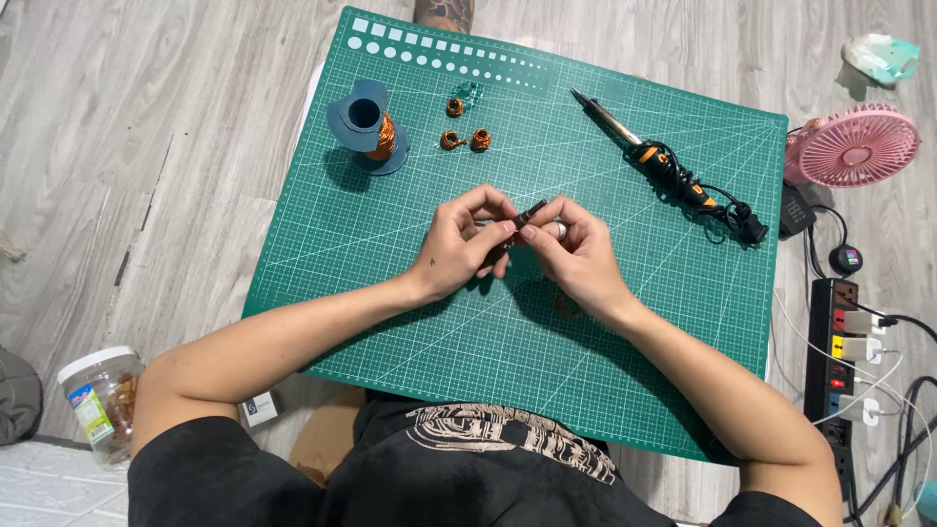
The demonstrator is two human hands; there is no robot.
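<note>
My left hand (465, 244) and my right hand (574, 256) meet over the middle of a green cutting mat (390, 244). Both pinch a small dark rod-like piece (532, 212) between their fingertips, its end tilted up to the right. A blue spool of copper wire (367, 127) stands at the mat's far left. Three small copper wire coils (466, 127) lie beside the spool. Part of a coppery ring (566, 308) shows on the mat under my right wrist.
A soldering iron (656, 156) with a black cord lies at the mat's far right. Off the mat to the right stand a pink fan (855, 146) and a power strip (841, 346) with plugs. A plastic jar (98, 402) sits at the lower left.
</note>
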